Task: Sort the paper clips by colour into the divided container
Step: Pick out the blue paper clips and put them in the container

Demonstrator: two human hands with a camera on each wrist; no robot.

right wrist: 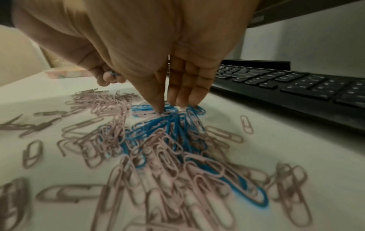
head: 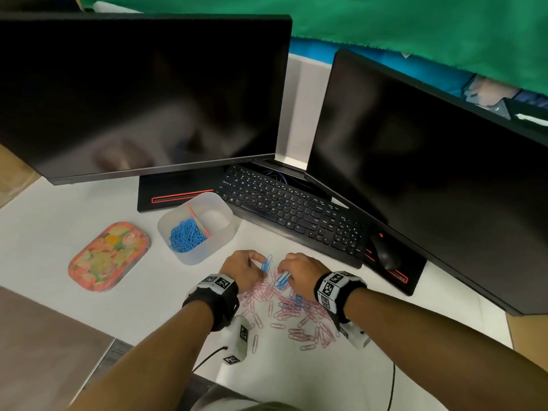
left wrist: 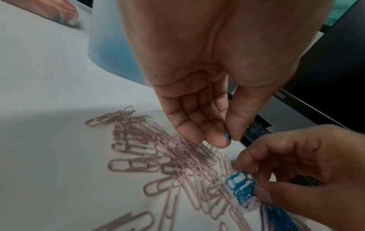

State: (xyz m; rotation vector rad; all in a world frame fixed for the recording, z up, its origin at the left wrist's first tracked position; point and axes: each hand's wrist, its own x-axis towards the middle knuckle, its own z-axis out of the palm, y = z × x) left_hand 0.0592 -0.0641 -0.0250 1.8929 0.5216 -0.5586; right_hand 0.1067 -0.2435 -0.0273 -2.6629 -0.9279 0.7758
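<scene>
A heap of pink paper clips (head: 296, 318) with some blue ones mixed in lies on the white desk. My left hand (head: 261, 264) pinches one blue clip (left wrist: 227, 136) between thumb and forefinger, just above the heap. My right hand (head: 284, 272) is beside it, fingertips (right wrist: 177, 103) pointing down and pinching a bunch of blue clips (right wrist: 169, 118) at the heap's far edge. The translucent divided container (head: 204, 252) stands to the left behind the hands. Its left compartment holds blue clips (head: 186, 235). The right compartment (head: 215, 218) looks empty.
A floral tin lid (head: 109, 256) lies left of the container. A black keyboard (head: 296, 209) and mouse (head: 384, 252) sit close behind and right of the hands, under two dark monitors (head: 142, 90). The desk's near-left edge (head: 98, 360) borders a darker surface.
</scene>
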